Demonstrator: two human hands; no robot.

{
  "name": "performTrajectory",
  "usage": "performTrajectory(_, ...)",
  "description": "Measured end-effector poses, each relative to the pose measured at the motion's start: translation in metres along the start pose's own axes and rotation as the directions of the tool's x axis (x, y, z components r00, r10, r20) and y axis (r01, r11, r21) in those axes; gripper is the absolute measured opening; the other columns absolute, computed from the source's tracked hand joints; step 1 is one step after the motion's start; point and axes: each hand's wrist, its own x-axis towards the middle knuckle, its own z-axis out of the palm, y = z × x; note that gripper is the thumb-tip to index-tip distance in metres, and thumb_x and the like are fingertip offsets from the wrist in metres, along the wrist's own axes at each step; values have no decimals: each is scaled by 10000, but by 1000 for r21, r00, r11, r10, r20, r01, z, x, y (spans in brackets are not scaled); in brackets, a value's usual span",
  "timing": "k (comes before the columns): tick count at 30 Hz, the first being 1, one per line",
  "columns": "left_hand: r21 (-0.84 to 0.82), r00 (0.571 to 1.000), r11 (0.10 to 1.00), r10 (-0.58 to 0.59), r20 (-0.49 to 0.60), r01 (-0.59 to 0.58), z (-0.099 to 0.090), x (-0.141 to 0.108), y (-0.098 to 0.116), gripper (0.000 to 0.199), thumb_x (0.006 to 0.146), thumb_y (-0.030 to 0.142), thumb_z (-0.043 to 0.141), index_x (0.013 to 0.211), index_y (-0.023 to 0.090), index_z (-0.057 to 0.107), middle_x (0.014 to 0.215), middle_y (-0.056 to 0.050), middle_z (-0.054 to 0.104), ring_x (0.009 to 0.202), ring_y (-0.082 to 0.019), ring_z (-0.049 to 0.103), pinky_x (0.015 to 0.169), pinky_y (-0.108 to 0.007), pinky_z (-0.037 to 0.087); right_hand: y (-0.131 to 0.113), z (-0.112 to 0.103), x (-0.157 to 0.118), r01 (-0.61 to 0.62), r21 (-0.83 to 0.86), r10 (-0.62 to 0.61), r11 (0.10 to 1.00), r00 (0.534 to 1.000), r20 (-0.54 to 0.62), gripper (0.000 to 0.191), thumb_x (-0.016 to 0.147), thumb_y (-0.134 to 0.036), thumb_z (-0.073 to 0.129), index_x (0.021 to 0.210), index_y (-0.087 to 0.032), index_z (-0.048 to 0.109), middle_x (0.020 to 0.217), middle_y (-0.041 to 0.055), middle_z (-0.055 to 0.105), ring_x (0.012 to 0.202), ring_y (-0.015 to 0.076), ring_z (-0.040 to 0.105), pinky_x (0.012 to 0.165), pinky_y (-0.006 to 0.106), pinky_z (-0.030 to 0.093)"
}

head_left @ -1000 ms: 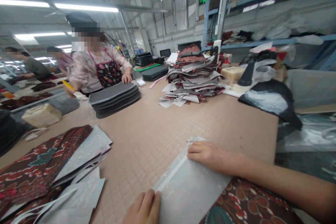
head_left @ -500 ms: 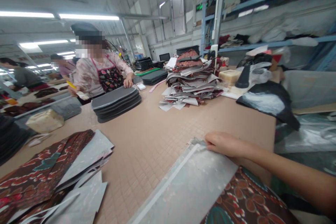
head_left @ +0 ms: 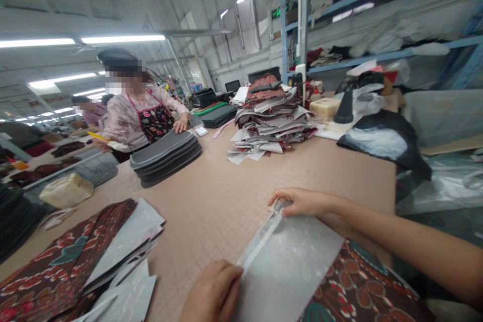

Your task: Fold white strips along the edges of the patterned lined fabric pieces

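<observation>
A fabric piece (head_left: 290, 256) lies on the table before me with its pale grey backing upward. A whitish strip (head_left: 260, 244) runs along its left edge. My right hand (head_left: 302, 202) pinches the far corner, where the material bunches up, between thumb and fingers. Nearer to me, my left hand (head_left: 213, 292) has its fingers curled together at the strip's near end, on the edge of the piece. Under the piece's right side shows brown floral fabric (head_left: 350, 282) with red and teal figures.
More floral fabric pieces (head_left: 64, 256) lie at the left. A co-worker (head_left: 139, 105) stands across the table (head_left: 211, 201), one hand on a stack of dark grey panels (head_left: 166, 158). A tall pile of backed fabric pieces (head_left: 269, 121) stands at the back, near a black cone (head_left: 344, 105).
My left hand has come into view from below onto the strip's edge. My right hand has shifted slightly left, its fingers now reaching over the corner. The camera view has tilted a little.
</observation>
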Motion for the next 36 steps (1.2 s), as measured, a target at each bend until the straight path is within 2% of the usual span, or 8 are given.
performTrajectory(5, -43, 991, 998, 41, -126, -47, 17, 62, 20, 236, 867, 188, 463, 1082, 172, 559, 1004, -76, 600, 915, -187, 559, 792, -334, 474, 19, 4, -6, 70, 441, -101, 895, 994, 49, 310, 709, -115, 543, 1014, -143, 589, 929, 46, 660, 818, 128, 606, 750, 262, 444)
performTrajectory(10, 68, 977, 994, 100, -187, -89, 34, 95, 31, 61, 816, 156, 561, 819, 184, 615, 858, -28, 620, 825, -199, 558, 728, -360, 453, 19, -5, -15, 35, 560, -128, 828, 983, 128, 343, 730, -267, 640, 1040, -127, 597, 993, 90, 660, 921, 169, 599, 863, 326, 417)
performTrajectory(14, 295, 908, 912, 355, -222, -285, 37, 88, 49, 140, 877, 156, 436, 817, 166, 562, 756, -25, 605, 680, -188, 552, 603, -332, 455, 7, -11, -8, -169, 639, -100, 750, 927, 362, 506, 847, -531, 416, 938, -88, 643, 945, 130, 669, 876, 198, 623, 844, 364, 441)
performTrajectory(20, 434, 869, 815, 478, -126, -385, 25, 62, 87, 118, 851, 200, 432, 913, 140, 511, 687, -12, 570, 543, -179, 525, 444, -306, 419, -37, 15, 34, -369, 391, -90, 843, 620, 779, 339, 863, -350, 437, 907, -97, 658, 851, 87, 686, 802, 170, 642, 752, 294, 478)
performTrajectory(24, 315, 925, 900, 356, -131, -302, 21, 43, 77, 199, 871, 280, 428, 1008, 151, 491, 708, 7, 585, 582, -160, 550, 478, -285, 431, -58, 26, 48, -302, 307, -64, 903, 611, 789, 353, 854, -384, 480, 1065, -138, 620, 1069, 99, 635, 961, 177, 600, 729, 267, 481)
performTrajectory(28, 304, 989, 952, 80, -121, -39, 25, 22, 46, 181, 892, 261, 419, 1020, 163, 500, 907, -29, 618, 782, -168, 588, 628, -285, 469, -71, 32, 60, -232, 233, -42, 944, 618, 785, 382, 872, -411, 446, 957, -106, 661, 908, 105, 671, 881, 176, 628, 770, 289, 466)
performTrajectory(32, 400, 960, 901, 240, -143, -166, 17, 13, 56, 149, 892, 225, 418, 810, 168, 529, 717, 4, 555, 623, -142, 529, 523, -287, 417, -90, 55, 71, -258, 171, -7, 951, 535, 845, 392, 897, -353, 383, 902, -101, 683, 815, 95, 678, 855, 184, 644, 805, 318, 459)
performTrajectory(36, 492, 893, 833, 395, -213, -251, -9, 14, 96, 224, 881, 212, 376, 866, 170, 596, 696, -18, 535, 493, -106, 447, 367, -267, 287, -110, 72, 78, -141, 104, -35, 985, 421, 906, 363, 894, -338, 408, 1137, -166, 614, 1124, 102, 620, 1046, 194, 576, 840, 309, 451)
